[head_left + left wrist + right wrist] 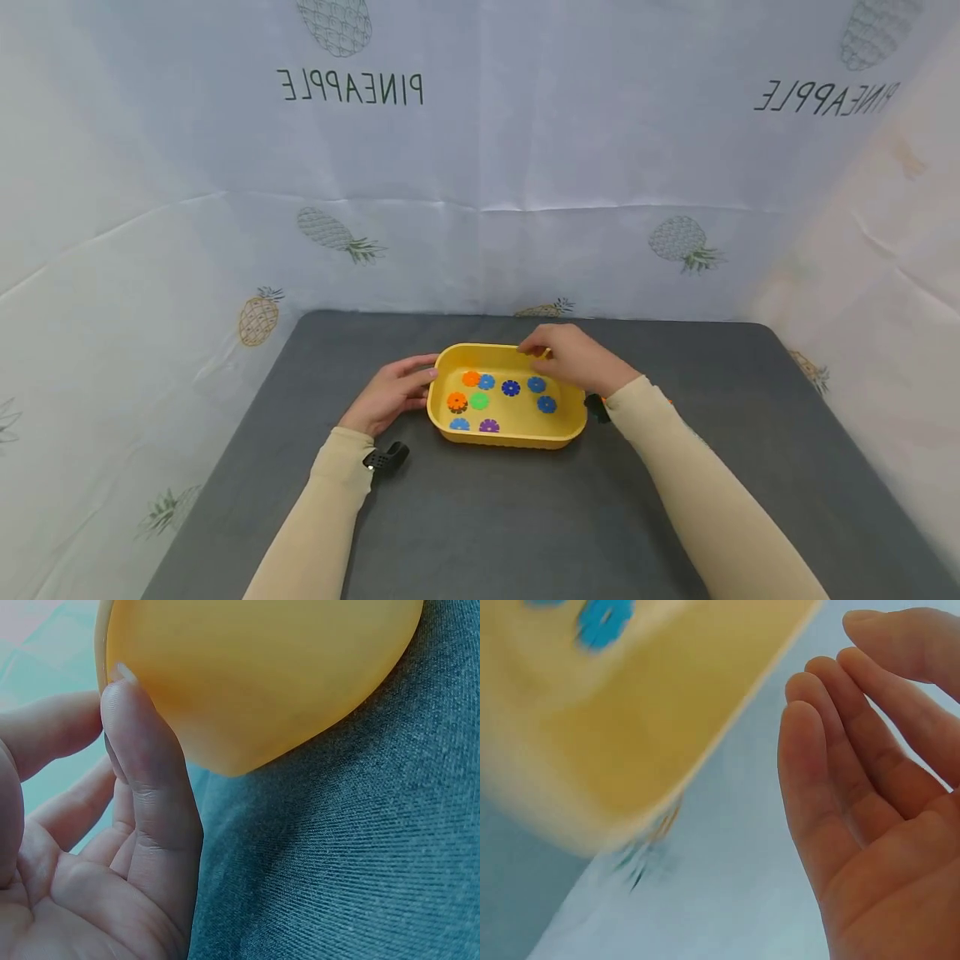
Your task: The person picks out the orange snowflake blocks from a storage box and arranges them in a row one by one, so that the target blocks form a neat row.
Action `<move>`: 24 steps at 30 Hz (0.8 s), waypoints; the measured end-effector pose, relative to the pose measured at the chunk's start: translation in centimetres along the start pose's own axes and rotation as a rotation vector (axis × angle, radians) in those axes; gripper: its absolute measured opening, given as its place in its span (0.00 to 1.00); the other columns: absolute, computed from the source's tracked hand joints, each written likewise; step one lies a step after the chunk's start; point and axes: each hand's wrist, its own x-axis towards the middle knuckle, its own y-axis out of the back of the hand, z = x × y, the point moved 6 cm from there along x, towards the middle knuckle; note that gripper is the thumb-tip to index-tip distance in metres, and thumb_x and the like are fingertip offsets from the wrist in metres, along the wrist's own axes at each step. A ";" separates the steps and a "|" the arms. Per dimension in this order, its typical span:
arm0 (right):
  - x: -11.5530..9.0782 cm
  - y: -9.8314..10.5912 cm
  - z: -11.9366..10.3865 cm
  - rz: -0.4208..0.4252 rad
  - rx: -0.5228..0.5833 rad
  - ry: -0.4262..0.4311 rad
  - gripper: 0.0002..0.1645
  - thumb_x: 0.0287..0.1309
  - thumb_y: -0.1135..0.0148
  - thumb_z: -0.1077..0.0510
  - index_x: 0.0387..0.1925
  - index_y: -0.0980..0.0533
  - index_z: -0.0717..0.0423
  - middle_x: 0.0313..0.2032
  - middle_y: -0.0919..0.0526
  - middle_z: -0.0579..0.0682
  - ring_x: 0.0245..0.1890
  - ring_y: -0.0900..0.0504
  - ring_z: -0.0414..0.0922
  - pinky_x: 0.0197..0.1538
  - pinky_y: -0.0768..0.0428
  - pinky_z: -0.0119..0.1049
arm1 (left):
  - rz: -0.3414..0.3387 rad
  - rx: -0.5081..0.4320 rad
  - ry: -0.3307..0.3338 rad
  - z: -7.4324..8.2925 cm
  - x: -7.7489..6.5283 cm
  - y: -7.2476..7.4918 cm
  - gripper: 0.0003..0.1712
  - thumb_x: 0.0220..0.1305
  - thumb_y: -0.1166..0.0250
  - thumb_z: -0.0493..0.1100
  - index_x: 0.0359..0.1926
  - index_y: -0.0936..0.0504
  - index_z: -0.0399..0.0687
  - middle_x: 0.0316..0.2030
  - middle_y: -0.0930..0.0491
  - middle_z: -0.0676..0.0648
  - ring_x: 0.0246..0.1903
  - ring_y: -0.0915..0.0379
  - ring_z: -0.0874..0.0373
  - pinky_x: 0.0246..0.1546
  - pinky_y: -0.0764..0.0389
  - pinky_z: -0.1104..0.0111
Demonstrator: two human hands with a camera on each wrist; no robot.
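Yellow tray (525, 421) sits on the dark table (465, 517), its walls keeping the discs (511, 388) together. Left hand (390, 394) pinches the left-end rim, probably to steady it. Right hand (577, 358) hangs over the far right side, empty, thumb apart from loosely bent fingers, likely leaving the discs reachable.

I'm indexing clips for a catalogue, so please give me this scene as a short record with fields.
container: yellow tray on a dark table
contents: flower-shaped discs, in blues, orange, green and purple
left hand: pinches the rim at the tray's left end
right hand: by the tray's far right rim, nothing visible in its grasp
backdrop: pale cloth printed with pineapples
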 end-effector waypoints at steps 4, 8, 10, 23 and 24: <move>2.9 -2.7 -2.9 -0.126 -0.090 0.080 0.22 0.74 0.32 0.60 0.66 0.17 0.55 0.60 0.14 0.53 0.58 0.15 0.49 0.64 0.15 0.46 | 0.003 0.001 -0.002 -0.1 0.0 0.2 0.33 0.77 0.31 0.54 0.77 0.25 0.54 0.61 0.16 0.40 0.42 0.18 0.55 0.46 0.11 0.68; 5.0 -5.0 -4.6 -0.215 -0.153 0.099 0.24 0.75 0.32 0.59 0.69 0.19 0.54 0.62 0.14 0.52 0.53 0.14 0.47 0.61 0.13 0.43 | 0.000 -0.003 -0.005 -0.1 0.1 0.2 0.32 0.77 0.31 0.53 0.77 0.24 0.54 0.59 0.15 0.40 0.41 0.16 0.55 0.46 0.11 0.68; 5.7 -5.8 -5.2 -0.235 -0.176 0.099 0.23 0.75 0.32 0.59 0.68 0.18 0.54 0.63 0.13 0.53 0.53 0.13 0.47 0.62 0.13 0.44 | -0.005 -0.004 -0.006 0.0 0.2 0.1 0.32 0.77 0.31 0.53 0.77 0.24 0.54 0.60 0.15 0.39 0.41 0.16 0.54 0.47 0.10 0.67; 8.3 -8.3 -6.4 -0.245 -0.296 0.134 0.06 0.74 0.32 0.58 0.49 0.14 0.51 0.39 0.13 0.45 0.36 0.21 0.44 0.52 0.16 0.38 | 0.012 0.007 0.000 -0.2 0.6 0.3 0.31 0.75 0.29 0.55 0.74 0.21 0.57 0.59 0.14 0.41 0.41 0.15 0.54 0.46 0.10 0.67; 8.5 -8.4 -6.4 -0.249 -0.299 0.134 0.05 0.74 0.32 0.59 0.48 0.14 0.50 0.37 0.14 0.44 0.35 0.22 0.43 0.50 0.17 0.37 | 0.015 0.005 0.002 -0.2 0.6 0.4 0.31 0.75 0.29 0.55 0.74 0.21 0.57 0.59 0.14 0.41 0.41 0.15 0.54 0.46 0.10 0.67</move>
